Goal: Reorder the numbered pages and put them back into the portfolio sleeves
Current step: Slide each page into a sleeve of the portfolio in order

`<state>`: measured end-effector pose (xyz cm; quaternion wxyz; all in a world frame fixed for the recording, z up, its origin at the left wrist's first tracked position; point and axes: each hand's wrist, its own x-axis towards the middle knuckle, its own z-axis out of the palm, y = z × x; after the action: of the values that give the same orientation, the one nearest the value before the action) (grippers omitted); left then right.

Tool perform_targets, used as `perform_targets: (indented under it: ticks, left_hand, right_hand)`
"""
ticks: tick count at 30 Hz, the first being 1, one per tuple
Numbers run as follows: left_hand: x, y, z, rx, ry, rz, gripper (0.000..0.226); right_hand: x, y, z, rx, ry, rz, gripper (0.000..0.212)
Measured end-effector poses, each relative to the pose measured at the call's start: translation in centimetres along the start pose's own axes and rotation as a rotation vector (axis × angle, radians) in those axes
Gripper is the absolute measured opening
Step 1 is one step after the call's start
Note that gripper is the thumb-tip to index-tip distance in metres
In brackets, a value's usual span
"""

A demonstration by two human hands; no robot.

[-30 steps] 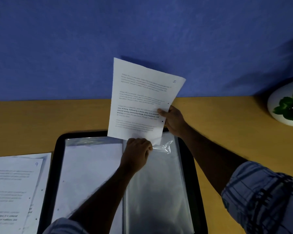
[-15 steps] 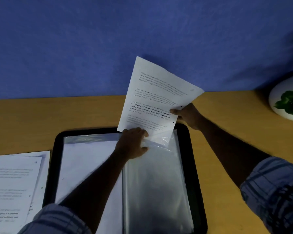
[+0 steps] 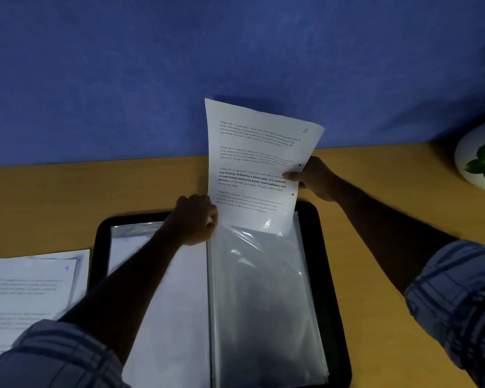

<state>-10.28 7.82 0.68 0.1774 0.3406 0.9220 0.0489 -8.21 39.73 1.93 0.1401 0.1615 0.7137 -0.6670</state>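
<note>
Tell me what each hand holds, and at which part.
The right hand pinches the page at its right edge, beside the punched holes. The left hand grips the top left corner of the clear sleeve.

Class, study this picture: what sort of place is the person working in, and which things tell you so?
Probably a home study or office: a wooden desk against a blue wall, an open portfolio of clear sleeves, and stacked printed pages.

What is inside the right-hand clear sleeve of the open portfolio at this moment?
Only the bottom edge of the printed page sits in the sleeve mouth, which the left hand holds open. Glare hides whether sleeves beneath hold pages.
</note>
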Motion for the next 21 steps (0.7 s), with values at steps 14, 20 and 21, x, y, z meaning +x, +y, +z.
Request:
perform_targets:
  ticks: [14,20,21]
  left_hand:
    - [-0.2,-1.3,1.2,-0.234,0.089,0.019,0.01]
    - [-0.4,-1.5,1.5,-0.293,0.161,0.025,0.005]
    - [-0.5,-1.5,1.6,-0.291,0.164,0.021,0.005]
  right_hand:
    - [1.7,0.7,-1.8,0.03,-0.127,0.047,0.048]
    - [2.1,0.4,-1.9,0.003,-0.106,0.058,0.049]
    - [2.2,0.4,-1.8,0.004,-0.098,0.058,0.048]
